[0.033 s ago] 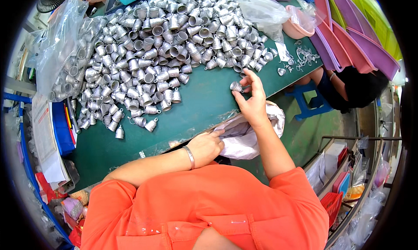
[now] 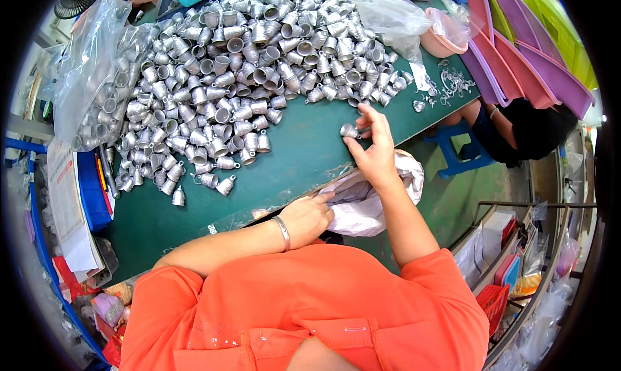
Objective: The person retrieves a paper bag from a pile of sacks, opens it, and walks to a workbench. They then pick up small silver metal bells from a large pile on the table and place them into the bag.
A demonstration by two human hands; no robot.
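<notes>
A small silver-grey metal bell with a loop on top [image 2: 349, 130] is pinched between the thumb and fingers of my right hand [image 2: 375, 144], over the table's near edge. My left hand [image 2: 306, 219], with a bracelet at the wrist, is at the mouth of a white sack [image 2: 362, 210] that hangs open against the table edge. Its fingers lie on the sack's rim, and the thumb is partly hidden. A large heap of similar bells [image 2: 220, 80] covers the far and left part of the green table [image 2: 304, 138].
Clear plastic bags [image 2: 90, 80] lie left and at the back. Small metal bits [image 2: 453, 85] are scattered near a pink bowl [image 2: 441, 42]. Purple and pink trays [image 2: 517, 54] lean at the right. Beyond a blue stool [image 2: 458, 150], another person sits. A shelf rack [image 2: 498, 261] stands lower right.
The bell in my right fingers has shifted very slightly to the left. My left hand and the heap look the same.
</notes>
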